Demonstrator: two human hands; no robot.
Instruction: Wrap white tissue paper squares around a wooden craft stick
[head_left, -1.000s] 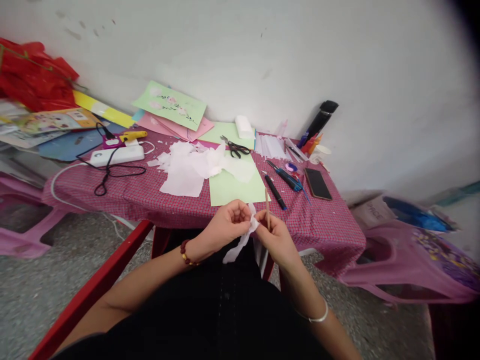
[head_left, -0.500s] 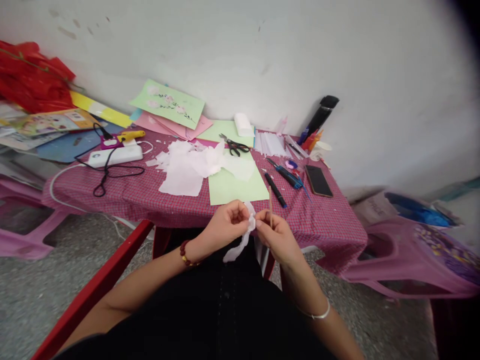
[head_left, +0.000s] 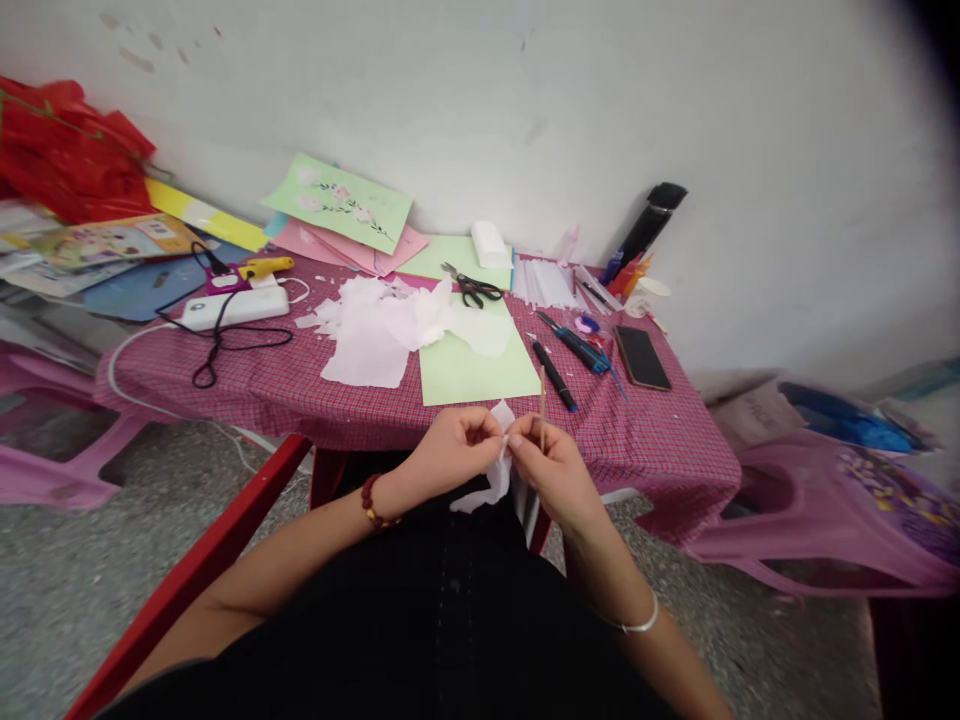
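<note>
My left hand and my right hand meet in front of the table's near edge, both pinching a strip of white tissue paper that hangs down between them. My right hand also grips a thin wooden stick, held upright. The left wrist wears a dark bead bracelet, the right a thin silver bangle. Beyond the hands a light green sheet lies on the red checked tablecloth, partly covered by torn white tissue pieces.
On the table lie black scissors, pens, a dark phone, a white power strip with a black cable, a yellow glue gun and coloured card sheets. Pink plastic stools stand at either side. A red bar runs beside my left arm.
The hanging tissue strip has become shorter, gathered up between my fingers. Both hands stayed close together near the table edge; the stick remains upright.
</note>
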